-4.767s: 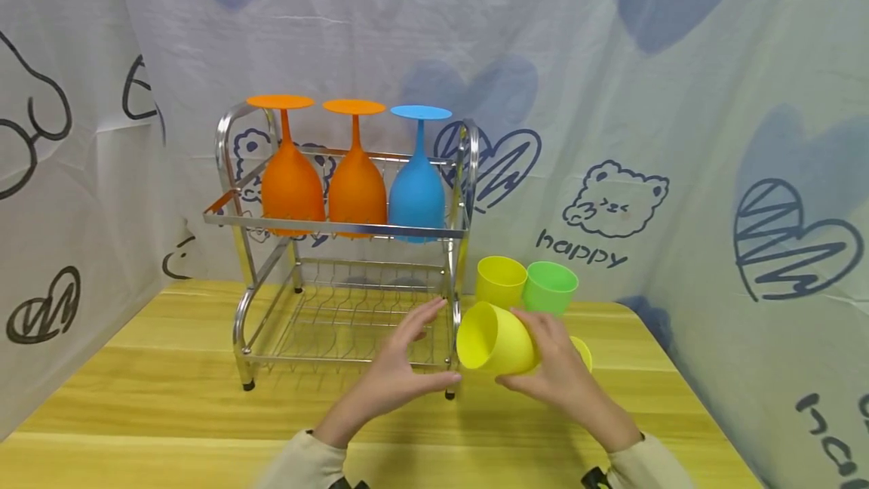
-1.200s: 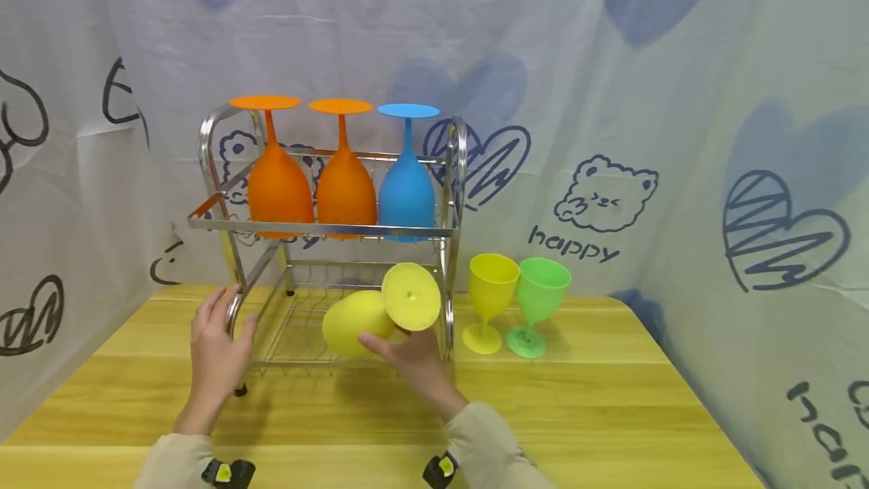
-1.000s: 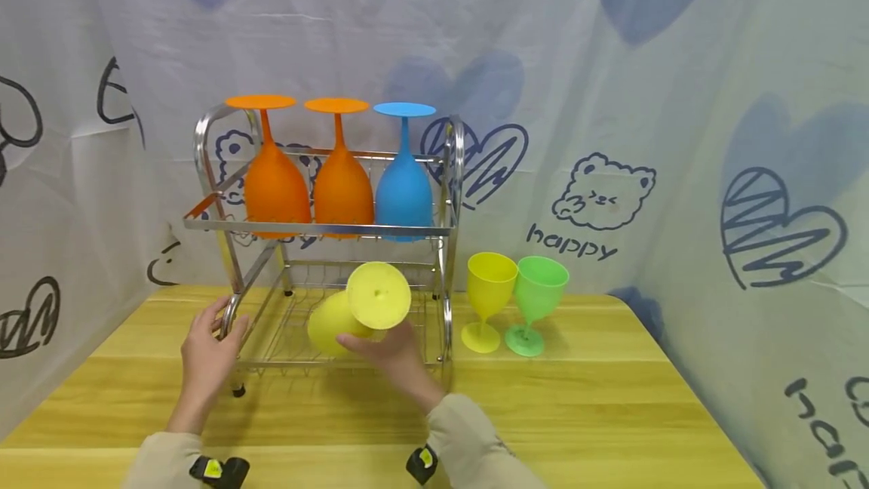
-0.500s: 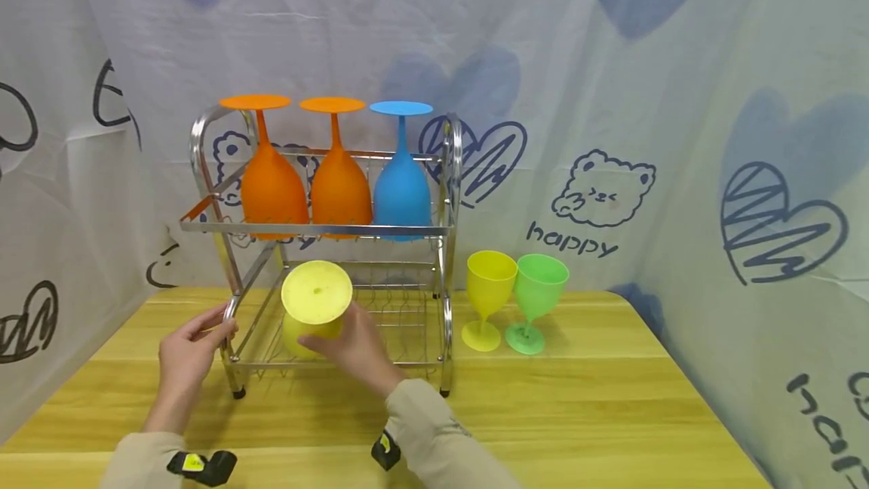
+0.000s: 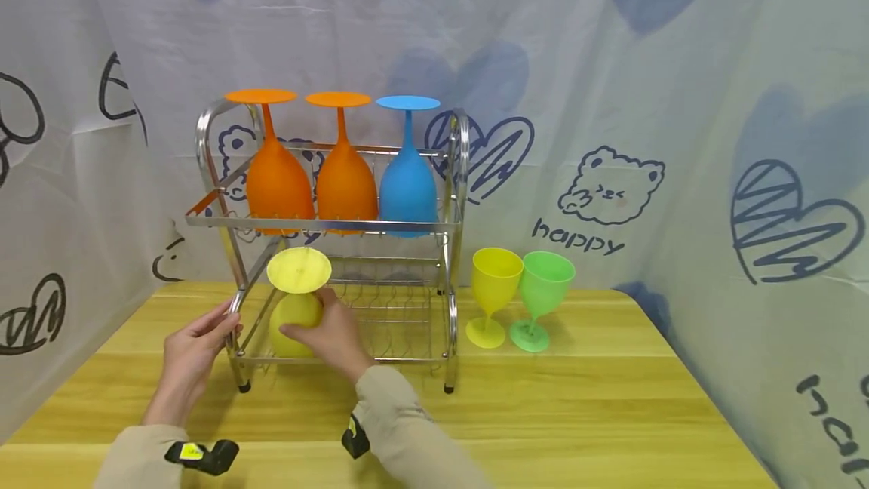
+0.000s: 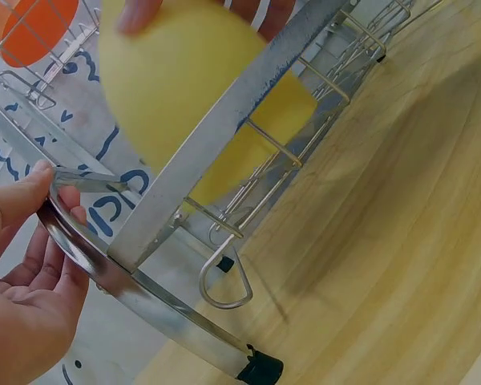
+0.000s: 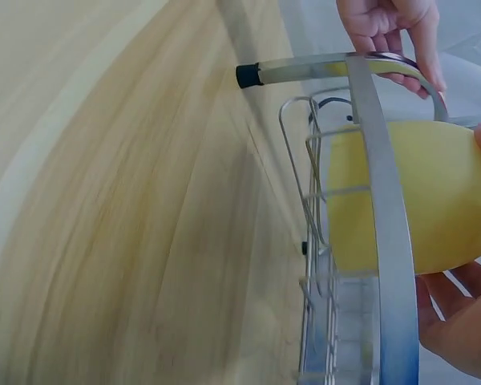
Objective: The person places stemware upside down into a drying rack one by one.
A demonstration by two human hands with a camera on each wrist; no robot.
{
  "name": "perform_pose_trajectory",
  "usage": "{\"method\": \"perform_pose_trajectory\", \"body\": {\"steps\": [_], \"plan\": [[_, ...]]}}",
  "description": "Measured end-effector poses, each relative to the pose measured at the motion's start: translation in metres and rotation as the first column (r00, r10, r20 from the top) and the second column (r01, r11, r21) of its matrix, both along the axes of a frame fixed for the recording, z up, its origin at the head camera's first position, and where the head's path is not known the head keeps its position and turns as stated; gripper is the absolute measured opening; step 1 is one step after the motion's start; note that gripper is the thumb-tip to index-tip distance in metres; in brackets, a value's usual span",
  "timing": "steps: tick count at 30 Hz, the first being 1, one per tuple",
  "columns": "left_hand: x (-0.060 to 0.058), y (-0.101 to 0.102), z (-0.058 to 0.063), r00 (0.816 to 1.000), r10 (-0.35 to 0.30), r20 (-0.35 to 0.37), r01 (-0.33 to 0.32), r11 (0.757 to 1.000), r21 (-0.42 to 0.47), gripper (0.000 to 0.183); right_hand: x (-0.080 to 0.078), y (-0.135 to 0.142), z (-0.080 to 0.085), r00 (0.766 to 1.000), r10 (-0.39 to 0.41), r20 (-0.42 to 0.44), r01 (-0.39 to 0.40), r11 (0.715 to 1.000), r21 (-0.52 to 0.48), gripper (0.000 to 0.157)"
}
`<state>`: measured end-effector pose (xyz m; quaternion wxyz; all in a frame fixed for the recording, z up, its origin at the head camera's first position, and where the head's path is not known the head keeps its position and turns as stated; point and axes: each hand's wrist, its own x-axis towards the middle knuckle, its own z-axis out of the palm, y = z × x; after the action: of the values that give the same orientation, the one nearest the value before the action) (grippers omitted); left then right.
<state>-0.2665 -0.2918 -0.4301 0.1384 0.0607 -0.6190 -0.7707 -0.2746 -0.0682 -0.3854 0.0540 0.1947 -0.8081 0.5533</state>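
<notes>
My right hand [image 5: 329,334] holds a yellow plastic goblet [image 5: 296,319] by its bowl. The goblet is upside down, its round foot on top, at the left end of the rack's lower shelf. In the right wrist view its bowl [image 7: 409,196] is behind the shelf's front bar, rim low at the wire grid. My left hand [image 5: 193,353] grips the left front post of the metal dish rack [image 5: 326,225]; in the left wrist view the thumb and fingers are around the curved tube [image 6: 80,241]. The right hand's fingers are partly hidden behind the bowl.
Two orange goblets [image 5: 278,183] [image 5: 346,187] and a blue goblet [image 5: 408,191] stand inverted on the upper shelf. Right of the rack, a yellow goblet [image 5: 497,281] and a green goblet [image 5: 545,285] stand upright on the wooden table [image 5: 577,413]. A printed curtain [image 5: 597,96] hangs behind.
My right hand has carried the yellow goblet from the rack's right side to the lower shelf's left end, turning it from sideways to upside down. My left hand has moved to the left post.
</notes>
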Motion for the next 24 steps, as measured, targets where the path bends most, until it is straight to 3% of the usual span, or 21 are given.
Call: {"method": "perform_pose_trajectory", "body": {"steps": [6,13,21,24], "plan": [[-0.005,0.002,-0.004,0.999,0.03,0.02,-0.029,0.999,-0.038,0.038,-0.003,-0.011,0.001,1.0,-0.025,0.012,0.024,0.993,0.119,0.065],[0.007,0.011,0.011,1.0,0.023,0.006,-0.023,0.999,0.022,0.04,-0.004,-0.015,0.0,1.0,-0.029,0.006,0.027,0.983,0.18,0.063],[-0.001,0.003,-0.003,1.0,0.018,-0.018,-0.018,1.0,-0.025,0.036,-0.001,-0.014,-0.003,0.999,-0.009,0.037,0.001,0.978,0.211,0.069],[-0.002,0.001,-0.006,1.0,0.011,-0.022,-0.01,1.0,0.007,0.038,0.0,-0.013,-0.005,0.997,-0.012,0.077,-0.005,0.976,0.216,0.076]]}}
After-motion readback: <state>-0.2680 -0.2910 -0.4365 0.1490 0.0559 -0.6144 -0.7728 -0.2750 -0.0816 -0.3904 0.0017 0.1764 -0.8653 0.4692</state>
